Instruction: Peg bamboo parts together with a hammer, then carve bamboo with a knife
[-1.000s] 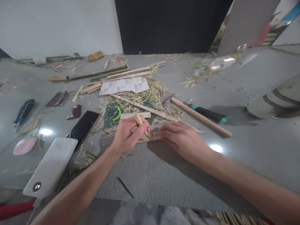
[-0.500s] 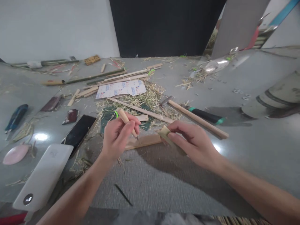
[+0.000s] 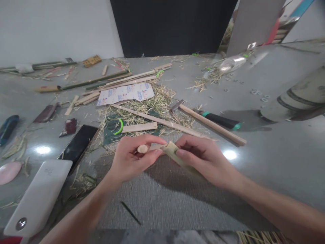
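Observation:
My left hand (image 3: pixel 135 156) is closed around a thin wooden-handled tool (image 3: pixel 142 149). Its round handle end faces me, and its tip is hidden now. The thumb and index fingertip meet at the rough, notched end of a bamboo piece (image 3: pixel 181 158), touching it or very close. My right hand (image 3: pixel 203 157) grips that pale green bamboo between thumb and fingers, its near part under the palm. Behind the hands, a flat wooden strip is mostly covered. Farther back, a short flat bamboo slat (image 3: pixel 139 127) rests on a dark green mat (image 3: pixel 109 130).
A hammer (image 3: pixel 213 125) and a black-and-green handled tool (image 3: pixel 222 121) lie right of the shavings (image 3: pixel 162 98). Printed abrasive paper (image 3: pixel 127 93) covers some slats. To the left are a black phone (image 3: pixel 78 144) and a white power bank (image 3: pixel 39 196). A large cylinder (image 3: pixel 297 98) stands right.
My left hand has turned, swinging the tool's handle end toward me, and its fingertips have moved right to the bamboo's end. The right hand keeps its hold. The view has shifted slightly.

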`<state>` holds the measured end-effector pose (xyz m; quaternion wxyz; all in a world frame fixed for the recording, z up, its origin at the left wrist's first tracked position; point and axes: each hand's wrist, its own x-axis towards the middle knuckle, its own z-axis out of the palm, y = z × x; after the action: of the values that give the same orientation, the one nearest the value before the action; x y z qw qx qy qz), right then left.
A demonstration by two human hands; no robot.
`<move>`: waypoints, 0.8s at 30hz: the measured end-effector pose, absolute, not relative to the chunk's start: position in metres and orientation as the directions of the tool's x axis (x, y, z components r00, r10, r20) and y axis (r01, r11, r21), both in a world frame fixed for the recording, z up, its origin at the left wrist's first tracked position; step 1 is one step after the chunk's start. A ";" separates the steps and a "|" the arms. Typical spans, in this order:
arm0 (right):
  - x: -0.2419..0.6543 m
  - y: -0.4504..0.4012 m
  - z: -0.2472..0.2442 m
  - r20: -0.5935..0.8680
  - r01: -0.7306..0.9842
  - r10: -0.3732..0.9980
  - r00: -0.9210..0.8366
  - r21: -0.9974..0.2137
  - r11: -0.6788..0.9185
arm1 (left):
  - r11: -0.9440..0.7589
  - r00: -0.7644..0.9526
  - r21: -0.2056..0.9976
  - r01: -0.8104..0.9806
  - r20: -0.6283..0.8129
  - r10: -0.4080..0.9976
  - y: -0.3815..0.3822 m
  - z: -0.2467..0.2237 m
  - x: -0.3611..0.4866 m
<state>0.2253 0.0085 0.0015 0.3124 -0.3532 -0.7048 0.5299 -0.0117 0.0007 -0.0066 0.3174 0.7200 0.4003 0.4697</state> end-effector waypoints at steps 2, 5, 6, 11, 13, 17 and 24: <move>0.224 0.008 0.000 0.083 0.187 0.833 -0.548 -0.958 0.219 | -0.476 0.243 0.829 0.293 0.417 0.876 0.001 -0.006 -0.010; 0.223 0.006 -0.001 0.093 0.232 0.842 -0.531 -0.940 0.250 | -0.461 0.243 0.830 0.315 0.399 0.884 0.001 -0.006 -0.008; 0.222 0.006 -0.001 0.091 0.253 0.847 -0.524 -0.933 0.256 | -0.449 0.240 0.834 0.321 0.387 0.890 0.001 -0.007 -0.008; 0.220 0.004 -0.004 0.102 0.368 0.866 -0.490 -0.876 0.311 | -0.418 0.241 0.828 0.374 0.349 0.906 0.001 -0.009 -0.007; 0.221 0.003 -0.005 0.104 0.409 0.869 -0.484 -0.851 0.329 | -0.430 0.259 0.805 0.408 0.349 0.900 0.001 -0.010 -0.008; 0.221 0.002 -0.010 0.117 0.470 0.868 -0.483 -0.802 0.369 | -0.467 0.292 0.739 0.487 0.366 0.884 0.003 -0.011 -0.008; 0.222 0.004 -0.016 0.116 0.505 0.871 -0.477 -0.775 0.380 | -0.563 0.371 0.611 0.557 0.423 0.827 0.004 -0.011 -0.008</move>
<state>0.2218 0.0040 -0.0159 0.2654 -0.4369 -0.7872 0.3450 -0.0085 0.0037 -0.0113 0.1867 0.8067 0.4287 0.3614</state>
